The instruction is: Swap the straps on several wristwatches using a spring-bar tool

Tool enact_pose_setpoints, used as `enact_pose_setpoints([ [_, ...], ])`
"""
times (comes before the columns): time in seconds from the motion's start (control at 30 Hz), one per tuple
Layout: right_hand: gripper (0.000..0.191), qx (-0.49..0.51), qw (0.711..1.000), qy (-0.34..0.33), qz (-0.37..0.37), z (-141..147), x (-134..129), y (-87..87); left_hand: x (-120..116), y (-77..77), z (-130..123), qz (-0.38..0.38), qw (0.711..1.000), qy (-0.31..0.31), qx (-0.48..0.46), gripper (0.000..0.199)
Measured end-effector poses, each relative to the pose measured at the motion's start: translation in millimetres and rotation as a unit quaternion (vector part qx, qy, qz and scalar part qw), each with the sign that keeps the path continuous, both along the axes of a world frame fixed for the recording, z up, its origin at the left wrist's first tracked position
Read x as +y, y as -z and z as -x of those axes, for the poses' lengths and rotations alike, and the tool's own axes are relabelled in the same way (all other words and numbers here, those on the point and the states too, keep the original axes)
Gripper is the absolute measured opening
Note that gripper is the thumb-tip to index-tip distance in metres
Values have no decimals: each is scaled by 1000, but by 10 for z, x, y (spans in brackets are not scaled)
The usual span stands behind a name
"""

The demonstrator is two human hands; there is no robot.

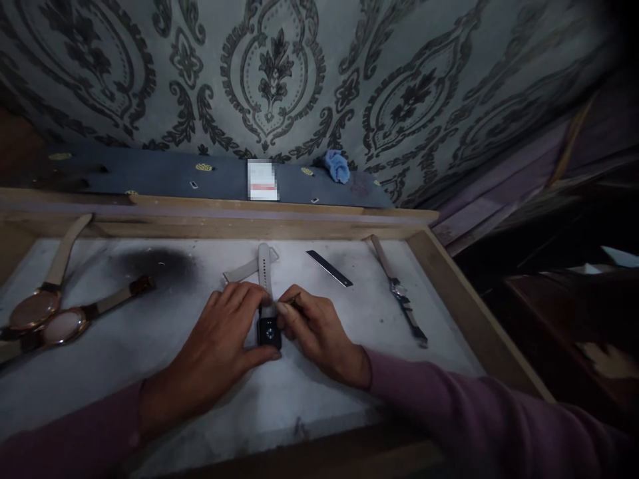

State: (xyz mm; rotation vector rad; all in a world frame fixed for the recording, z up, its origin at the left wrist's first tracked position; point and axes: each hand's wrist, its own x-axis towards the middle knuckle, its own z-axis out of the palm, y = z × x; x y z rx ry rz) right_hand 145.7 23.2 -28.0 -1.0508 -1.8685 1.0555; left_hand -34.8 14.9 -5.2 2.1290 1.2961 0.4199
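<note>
A smartwatch [270, 332] with a black case lies face down on the white tray floor, its pale grey strap [264, 269] stretching away from me. My left hand [219, 339] curves around its left side, fingers at the strap end and thumb at the case's lower edge. At the right side, my right hand [317, 332] pinches a small thin tool [295, 301] beside the joint of case and strap. The tool's tip is too dark to make out. Another pale strap part [241, 273] lies beneath the first.
Large round watches [34, 309] lie at the left. A dark flat blade [329, 268] rests beyond my right hand, with a slim watch [399, 289] farther right. Wooden walls [479, 313] border the tray. Behind are a white card [262, 179] and a blue cloth [337, 166].
</note>
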Motion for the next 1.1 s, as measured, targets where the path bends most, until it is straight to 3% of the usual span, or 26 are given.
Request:
enact_pose_setpoints([
  [0.2,20,47,998,17,48,25,-6,24,9,23,-1,-14,1000,-3,-11,37],
  [0.37,20,44,998,17,45,28,2,43,11,34,-4,-22,1000,-7,-20,29],
  [0.7,20,41,998,5,47,45,13,14,4,39,-7,-32,999,2,8,35],
  [0.93,17,11,1000,-12,26,47,35,7,8,28,-1,-23,1000,6,-1,38],
  [1.1,18,-27,998,-34,-37,43,37,-7,-3,55,12,-27,1000,7,-4,37],
])
